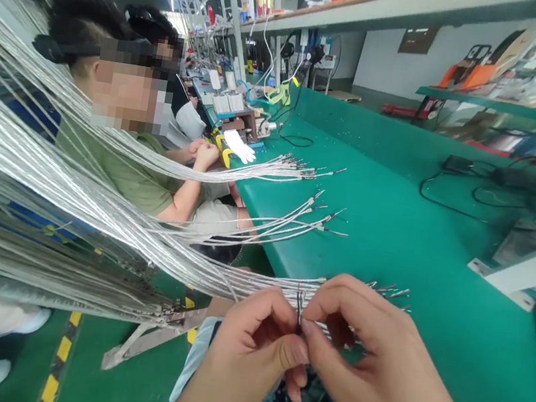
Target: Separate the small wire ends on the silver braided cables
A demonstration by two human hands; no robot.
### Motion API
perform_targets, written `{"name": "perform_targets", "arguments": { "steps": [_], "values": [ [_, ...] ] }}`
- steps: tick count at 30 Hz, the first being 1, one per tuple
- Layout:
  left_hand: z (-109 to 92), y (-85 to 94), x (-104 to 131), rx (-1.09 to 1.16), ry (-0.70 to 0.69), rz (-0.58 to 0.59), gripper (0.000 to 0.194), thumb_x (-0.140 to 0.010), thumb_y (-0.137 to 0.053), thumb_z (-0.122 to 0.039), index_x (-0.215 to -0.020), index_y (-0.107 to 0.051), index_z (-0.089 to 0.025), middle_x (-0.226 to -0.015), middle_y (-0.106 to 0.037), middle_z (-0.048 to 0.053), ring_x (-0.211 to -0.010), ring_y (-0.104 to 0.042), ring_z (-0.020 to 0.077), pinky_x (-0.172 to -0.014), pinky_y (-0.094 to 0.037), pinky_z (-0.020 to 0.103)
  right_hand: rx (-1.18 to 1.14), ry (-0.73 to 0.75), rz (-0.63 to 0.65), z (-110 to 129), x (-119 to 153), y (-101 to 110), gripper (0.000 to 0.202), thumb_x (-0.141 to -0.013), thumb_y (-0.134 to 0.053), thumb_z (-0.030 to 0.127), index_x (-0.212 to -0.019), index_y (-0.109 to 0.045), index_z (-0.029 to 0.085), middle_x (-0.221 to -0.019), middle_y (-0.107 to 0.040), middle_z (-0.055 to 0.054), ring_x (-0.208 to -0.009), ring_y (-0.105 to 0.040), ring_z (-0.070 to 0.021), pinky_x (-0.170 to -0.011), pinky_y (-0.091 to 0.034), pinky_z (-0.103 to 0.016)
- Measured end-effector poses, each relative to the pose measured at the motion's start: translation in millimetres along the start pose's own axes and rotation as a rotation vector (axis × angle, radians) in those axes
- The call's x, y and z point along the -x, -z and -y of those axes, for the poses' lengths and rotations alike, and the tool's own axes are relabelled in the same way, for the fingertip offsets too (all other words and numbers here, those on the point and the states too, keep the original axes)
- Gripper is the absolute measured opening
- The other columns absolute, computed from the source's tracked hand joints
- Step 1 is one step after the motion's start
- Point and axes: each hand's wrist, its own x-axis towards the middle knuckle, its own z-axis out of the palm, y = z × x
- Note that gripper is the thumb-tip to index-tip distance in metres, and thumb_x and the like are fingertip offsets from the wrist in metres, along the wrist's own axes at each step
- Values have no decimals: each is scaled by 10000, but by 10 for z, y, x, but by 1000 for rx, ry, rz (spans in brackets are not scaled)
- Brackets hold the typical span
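Observation:
My left hand (260,341) and my right hand (368,337) meet at the lower centre, fingertips touching. Both pinch the split end of one cable, whose thin dark wires (300,300) stick up between the fingers. Just behind my hands, a bundle of white cables (236,281) lies over the table edge, its stripped ends showing past my right hand. Two more groups of cable ends, an upper one (272,173) and a smaller middle one (290,221), rest farther along the green table (384,232).
A seated person in a green shirt (136,171) works at the left, another person beyond. White gloves (239,146) and a small machine (244,123) stand at the far table edge. Black power cords (459,166) and a white metal bracket (531,260) are at the right.

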Motion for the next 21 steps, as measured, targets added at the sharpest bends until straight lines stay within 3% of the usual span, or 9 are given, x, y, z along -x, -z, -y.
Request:
{"name": "perform_targets", "arguments": {
  "steps": [8, 16, 21],
  "values": [
    [-113, -25, 105, -63, -5, 37, 373, -786, -865, -404, -725, -606, -143, -595, -603, -26, -463, -597, 93, -438, -512, 177, 13, 52, 125, 2, -58, 101, 237, -761, -596, -13, -733, -546, 217, -746, -562, 56, -647, -489, -98, -542, -347, -249],
    [-220, -94, 145, -297, 8, -25, 312, -832, -806, -344, -704, -590, -158, -586, -602, -26, -459, -594, 97, -460, -478, 176, 90, 129, 113, -5, -10, 132, 166, -882, -573, 58, -858, -604, 219, -895, -607, 13, -722, -568, -105, -587, -429, -242],
    [-215, -112, 152, -434, -66, -109, 237, -805, -790, -232, -665, -610, -167, -706, -573, -27, -484, -602, 89, -464, -483, 175, 108, 115, 74, -39, -22, 96, 178, -870, -573, 54, -820, -603, 223, -857, -622, 10, -702, -583, -118, -565, -418, -253]
  ]
}}
